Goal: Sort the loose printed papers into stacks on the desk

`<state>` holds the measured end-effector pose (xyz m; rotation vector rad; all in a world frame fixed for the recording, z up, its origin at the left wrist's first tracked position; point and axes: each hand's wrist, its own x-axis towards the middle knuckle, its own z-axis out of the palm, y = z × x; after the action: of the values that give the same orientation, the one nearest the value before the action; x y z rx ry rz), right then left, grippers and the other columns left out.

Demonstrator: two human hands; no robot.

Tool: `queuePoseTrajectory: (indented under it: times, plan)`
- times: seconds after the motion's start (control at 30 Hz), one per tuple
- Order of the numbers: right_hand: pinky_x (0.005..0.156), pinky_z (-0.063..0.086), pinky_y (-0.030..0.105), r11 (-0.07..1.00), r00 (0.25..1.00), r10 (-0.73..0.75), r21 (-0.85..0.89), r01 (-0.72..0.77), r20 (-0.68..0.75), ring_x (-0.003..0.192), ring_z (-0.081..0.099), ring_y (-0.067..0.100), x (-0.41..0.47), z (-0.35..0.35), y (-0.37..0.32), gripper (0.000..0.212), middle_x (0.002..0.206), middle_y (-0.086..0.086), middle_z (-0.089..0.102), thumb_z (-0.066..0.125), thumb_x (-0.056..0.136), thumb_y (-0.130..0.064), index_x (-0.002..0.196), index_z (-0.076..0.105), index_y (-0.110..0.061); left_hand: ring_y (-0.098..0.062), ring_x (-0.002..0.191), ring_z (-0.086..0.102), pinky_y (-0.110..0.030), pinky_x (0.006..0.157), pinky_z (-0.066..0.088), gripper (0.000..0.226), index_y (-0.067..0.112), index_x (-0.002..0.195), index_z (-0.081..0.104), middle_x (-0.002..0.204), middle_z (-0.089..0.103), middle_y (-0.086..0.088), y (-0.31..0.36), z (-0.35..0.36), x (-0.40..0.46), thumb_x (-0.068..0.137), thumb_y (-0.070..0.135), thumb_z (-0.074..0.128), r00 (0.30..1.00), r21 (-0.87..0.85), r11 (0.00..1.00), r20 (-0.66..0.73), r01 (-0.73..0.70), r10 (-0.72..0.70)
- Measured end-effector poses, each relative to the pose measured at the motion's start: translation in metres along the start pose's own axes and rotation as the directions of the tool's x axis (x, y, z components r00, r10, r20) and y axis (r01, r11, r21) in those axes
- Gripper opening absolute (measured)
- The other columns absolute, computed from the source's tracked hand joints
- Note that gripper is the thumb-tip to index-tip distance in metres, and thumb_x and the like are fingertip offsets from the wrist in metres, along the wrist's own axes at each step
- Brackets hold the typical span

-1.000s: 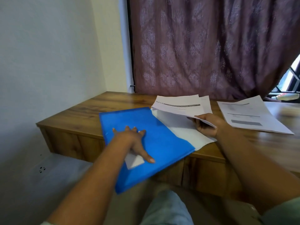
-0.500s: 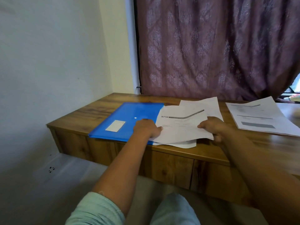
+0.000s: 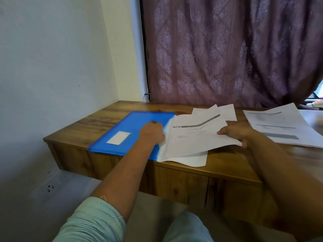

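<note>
- The printed papers (image 3: 197,137) lie on the bench (image 3: 122,109) just right of the blue folder (image 3: 132,130) — thin, floppy sheets that slide and fan
- Your right hand (image 3: 236,133) pinches their right edge
- Your left hand (image 3: 153,135), at the folder's right edge, curls on the left edge
- Hold both edges — one corner will sag
- A sorted stack (image 3: 279,128) sits well right of the folder
</note>
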<state>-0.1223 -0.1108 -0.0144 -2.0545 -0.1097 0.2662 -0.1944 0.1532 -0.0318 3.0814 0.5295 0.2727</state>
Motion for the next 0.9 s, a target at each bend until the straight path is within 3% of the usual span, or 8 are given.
queuePoseTrajectory:
  times: [0.1, 0.27, 0.37, 0.5, 0.6, 0.67, 0.8, 0.9]
  plan:
    - [0.059, 0.045, 0.022, 1.0, 0.999, -0.023, 0.012, 0.022, 0.037, 0.078, 0.052, 0.02, -0.002, 0.016, -0.009, 0.021, 0.111, 0.006, 0.051, 0.057, 0.096, -0.009, 0.115, 0.047, -0.014, -0.03, 0.11, 0.057, -0.032, 0.079, 0.044, 0.027, 0.002, 0.119, 0.057, 0.12, 0.058, -0.015, 0.001, -0.007, 0.001, 0.1, 0.018, 0.046, 0.999, -0.064, 0.998, -0.052, -0.003, 0.0]
    - [0.083, 0.053, 0.036, 0.993, 0.994, -0.059, 0.111, 0.048, 0.094, 0.095, 0.059, 0.024, 0.007, 0.071, -0.035, 0.021, 0.111, 0.008, 0.06, 0.053, 0.097, -0.008, 0.117, 0.05, -0.012, -0.03, 0.1, 0.06, -0.032, 0.07, 0.041, 0.025, 0.006, 0.117, 0.06, 0.109, 0.062, -0.014, -0.001, -0.01, -0.003, 0.097, 0.012, 0.045, 0.984, -0.075, 0.997, -0.174, -0.035, 0.021]
    - [0.072, 0.054, 0.034, 0.985, 0.988, -0.011, 0.171, -0.016, 0.154, 0.102, 0.059, 0.028, 0.012, 0.108, -0.051, 0.027, 0.12, 0.016, 0.059, 0.044, 0.1, -0.009, 0.127, 0.046, -0.007, -0.031, 0.092, 0.061, -0.033, 0.065, 0.039, 0.021, 0.003, 0.106, 0.061, 0.099, 0.063, -0.015, -0.001, -0.009, -0.003, 0.096, 0.012, 0.046, 0.979, -0.085, 0.995, -0.204, -0.047, 0.029]
    - [0.065, 0.058, 0.025, 0.983, 0.949, 0.071, 0.143, -0.119, 0.307, 0.074, 0.067, 0.018, 0.015, 0.136, -0.064, 0.026, 0.09, 0.013, 0.064, 0.052, 0.098, -0.008, 0.124, 0.048, -0.004, -0.027, 0.083, 0.059, -0.033, 0.063, 0.042, 0.018, 0.004, 0.094, 0.06, 0.086, 0.058, -0.009, -0.009, -0.008, -0.007, 0.097, 0.016, 0.046, 0.957, -0.137, 0.99, -0.289, -0.043, 0.001]
    - [0.053, 0.049, 0.015, 1.0, 0.982, -0.007, -0.027, 0.012, 0.19, 0.062, 0.059, 0.01, 0.018, 0.148, -0.066, 0.027, 0.08, 0.004, 0.059, 0.068, 0.09, -0.017, 0.108, 0.049, -0.009, -0.019, 0.075, 0.052, -0.029, 0.062, 0.039, 0.022, 0.008, 0.105, 0.064, 0.082, 0.055, -0.004, -0.017, -0.003, -0.011, 0.098, 0.02, 0.046, 0.94, -0.196, 0.979, -0.339, -0.047, -0.022]
    - [0.058, 0.049, 0.017, 0.994, 0.984, -0.076, -0.062, 0.086, 0.161, 0.069, 0.057, 0.011, 0.022, 0.157, -0.062, 0.035, 0.082, -0.001, 0.053, 0.073, 0.087, -0.021, 0.109, 0.048, -0.011, -0.022, 0.08, 0.057, -0.031, 0.065, 0.044, 0.025, 0.009, 0.111, 0.064, 0.088, 0.062, -0.007, -0.022, 0.0, -0.012, 0.099, 0.021, 0.047, 0.934, -0.222, 0.974, -0.356, -0.045, -0.038]
    - [0.058, 0.057, 0.018, 0.953, 0.937, -0.091, 0.303, -0.016, 0.336, 0.082, 0.064, 0.016, 0.028, 0.165, -0.058, 0.058, 0.1, 0.002, 0.059, 0.07, 0.086, -0.004, 0.138, 0.044, -0.003, -0.024, 0.085, 0.061, -0.034, 0.068, 0.05, 0.025, 0.01, 0.112, 0.066, 0.093, 0.067, -0.01, -0.029, -0.001, -0.013, 0.098, 0.022, 0.049, 0.91, -0.293, 0.955, -0.408, -0.051, -0.076]
    - [0.078, 0.059, 0.03, 0.955, 0.961, -0.087, 0.296, 0.005, 0.263, 0.087, 0.066, 0.02, 0.033, 0.174, -0.063, 0.066, 0.101, 0.008, 0.06, 0.075, 0.082, -0.006, 0.138, 0.041, -0.004, -0.024, 0.086, 0.062, -0.036, 0.07, 0.054, 0.026, 0.012, 0.114, 0.068, 0.093, 0.069, -0.009, -0.029, -0.001, -0.014, 0.096, 0.021, 0.051, 0.908, -0.335, 0.938, -0.414, -0.085, -0.066]
